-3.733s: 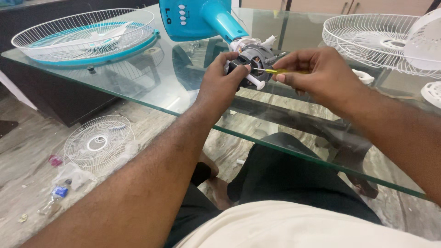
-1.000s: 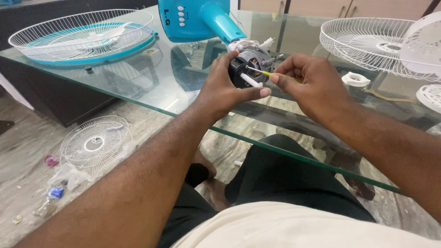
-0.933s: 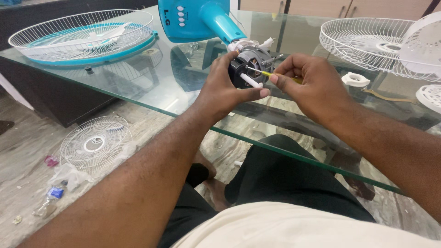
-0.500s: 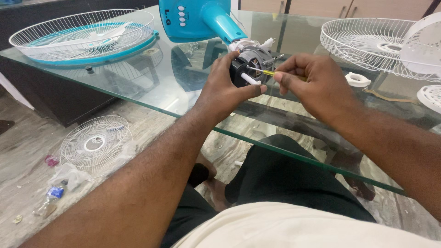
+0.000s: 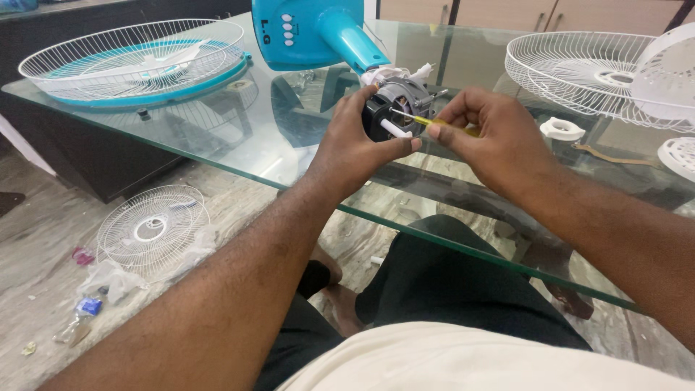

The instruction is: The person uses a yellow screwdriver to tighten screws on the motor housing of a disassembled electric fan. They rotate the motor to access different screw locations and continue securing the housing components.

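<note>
Fan motor (image 5: pixel 398 105) — one, clasped by left hand (image 5: pixel 358 141); right hand (image 5: pixel 492 137) pinches one screwdriver (image 5: pixel 420 122); three grilles.

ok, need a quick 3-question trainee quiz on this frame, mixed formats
1. True or false: the left hand grips the fan motor.
2. The right hand holds which tool against the motor? A) pliers B) yellow-handled screwdriver C) hammer
3. Fill in: the wire fan guard with the teal rim lies on the glass ____, while a smaller white guard lies on the floor.

Key: 1 true; 2 B; 3 table
</note>
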